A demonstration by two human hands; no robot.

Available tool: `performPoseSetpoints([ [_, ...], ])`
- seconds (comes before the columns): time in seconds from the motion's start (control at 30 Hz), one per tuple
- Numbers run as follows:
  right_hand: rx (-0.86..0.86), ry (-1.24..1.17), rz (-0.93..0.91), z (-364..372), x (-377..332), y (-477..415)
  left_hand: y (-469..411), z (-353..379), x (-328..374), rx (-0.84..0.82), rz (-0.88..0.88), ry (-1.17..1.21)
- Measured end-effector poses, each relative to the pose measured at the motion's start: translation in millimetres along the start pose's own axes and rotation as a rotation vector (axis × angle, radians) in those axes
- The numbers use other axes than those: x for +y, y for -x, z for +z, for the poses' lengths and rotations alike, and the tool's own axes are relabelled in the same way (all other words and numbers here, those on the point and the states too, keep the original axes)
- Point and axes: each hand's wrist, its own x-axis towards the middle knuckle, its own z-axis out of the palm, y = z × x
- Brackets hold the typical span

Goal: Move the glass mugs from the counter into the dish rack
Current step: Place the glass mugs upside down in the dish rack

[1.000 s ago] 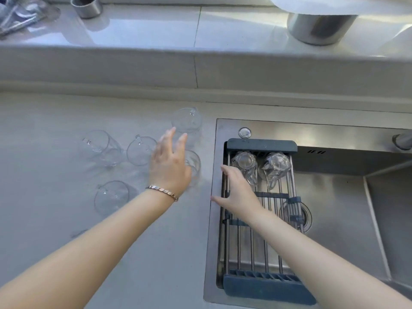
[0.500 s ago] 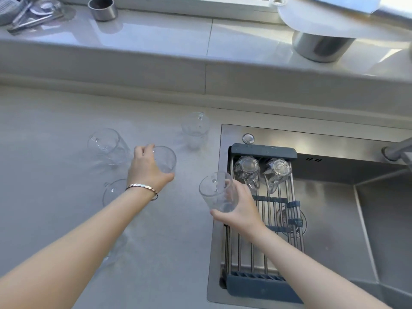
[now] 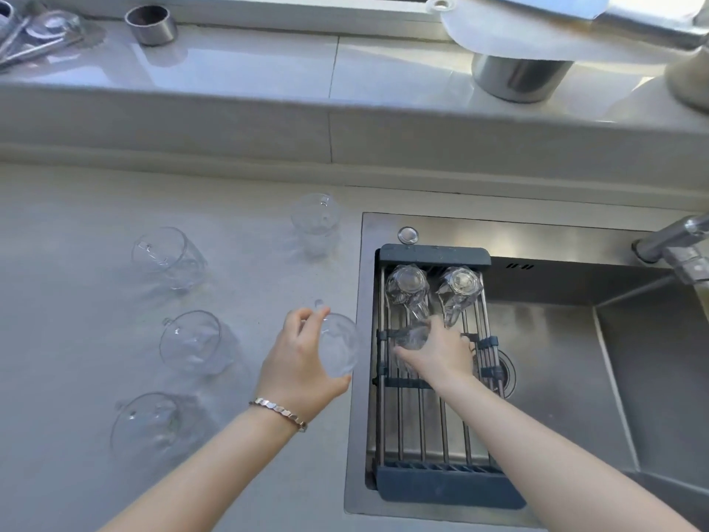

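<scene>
The dish rack [image 3: 433,489], steel rods with dark blue ends, lies across the left part of the sink. Two glass mugs [image 3: 408,289] [image 3: 460,289] sit upside down at its far end. My right hand [image 3: 441,353] presses a third glass mug [image 3: 412,337] onto the rack just in front of them. My left hand [image 3: 299,362] holds another glass mug [image 3: 339,349] above the counter beside the sink's left edge. Several more clear mugs stand on the grey counter: one at the back [image 3: 316,224] and three at the left [image 3: 167,257] [image 3: 192,341] [image 3: 147,422].
The steel sink [image 3: 568,378] has a faucet [image 3: 675,243] at the right. On the raised ledge behind stand a small metal cup [image 3: 151,24], a large metal pot [image 3: 518,76] under a white lid, and utensils [image 3: 34,36] at the far left.
My right hand has carried its mug from beside the sink's edge down onto the rack. My left hand has lifted a mug off the counter and brought it right, toward the sink.
</scene>
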Motion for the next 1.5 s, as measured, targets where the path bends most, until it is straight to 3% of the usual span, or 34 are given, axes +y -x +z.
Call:
performPoseSetpoints([
  [0.2,-0.011,-0.469,-0.125,-7,3,6,13,0,0,-0.017,-0.008,0.015],
  [0.3,0.006,-0.426,-0.283,-26,28,24,13,1,13,-0.039,-0.081,0.149],
  [0.47,-0.078,-0.34,-0.763,-45,54,74,1,16,50,-0.249,-0.455,0.647],
  [0.53,0.055,-0.385,-0.814,-43,63,78,0,29,71,-0.394,-0.573,0.877],
  [0.6,0.212,-0.458,-0.778,-45,72,76,-2,45,85,-0.505,-0.576,0.938],
  [0.7,0.242,-0.446,-0.636,-59,82,67,-12,64,91,-0.493,-0.398,0.682],
  [0.8,0.171,-0.32,-0.435,-74,89,50,-29,74,78,-0.305,-0.009,0.049],
  [0.87,0.117,-0.172,-0.396,-78,88,36,-42,81,68,-0.245,0.209,-0.26],
  [0.97,0.035,0.051,-0.37,-75,75,16,-59,97,58,-0.307,0.298,-0.505],
  [1.2,-0.024,0.218,-0.269,-58,53,-7,-73,103,46,-0.334,0.366,-0.586],
  [1.5,0.134,0.005,-0.193,-29,53,-16,-74,104,45,-0.355,0.337,-0.565],
])
